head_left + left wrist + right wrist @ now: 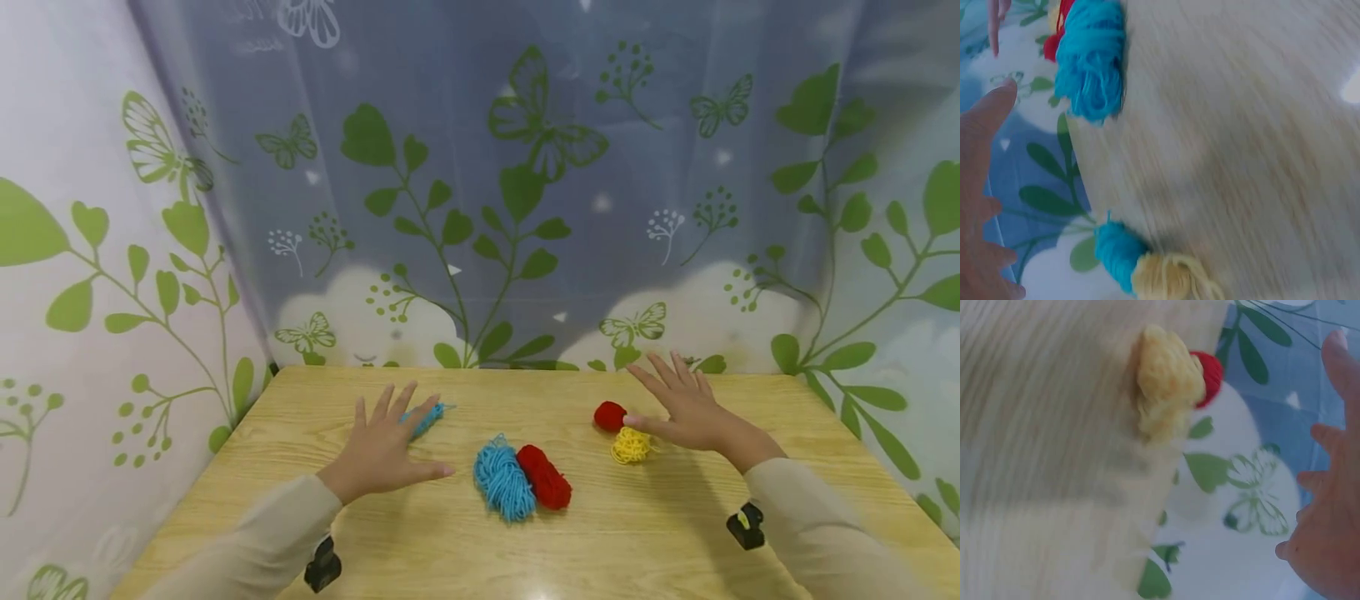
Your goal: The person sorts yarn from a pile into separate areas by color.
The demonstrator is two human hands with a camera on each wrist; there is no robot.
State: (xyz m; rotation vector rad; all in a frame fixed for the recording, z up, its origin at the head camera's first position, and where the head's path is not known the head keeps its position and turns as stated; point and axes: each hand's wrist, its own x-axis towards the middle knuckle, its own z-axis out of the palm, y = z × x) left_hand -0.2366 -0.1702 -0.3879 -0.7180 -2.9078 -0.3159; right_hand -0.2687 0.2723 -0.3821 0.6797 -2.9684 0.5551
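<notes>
My left hand (381, 450), fingers spread and straight, hovers over the left of the table, partly covering a small blue yarn bundle (424, 418). In the left wrist view a yellow yarn bundle (1163, 276) touches that blue one; the hand hides it from the head view. Between the hands a larger blue yarn skein (504, 479) lies against a red yarn skein (545, 477). On the right, my right hand (693, 412) is held with fingers spread above the table. Near its thumb are a red yarn ball (610, 416) and a yellow yarn bundle (632, 446). Neither hand holds anything.
All the yarn lies on a light wooden table (525, 558). A printed curtain (465, 200) with leaves and butterflies hangs behind the far edge, and similar cloth stands at both sides. Black wrist devices are on the left sleeve (262, 533) and right sleeve (817, 517).
</notes>
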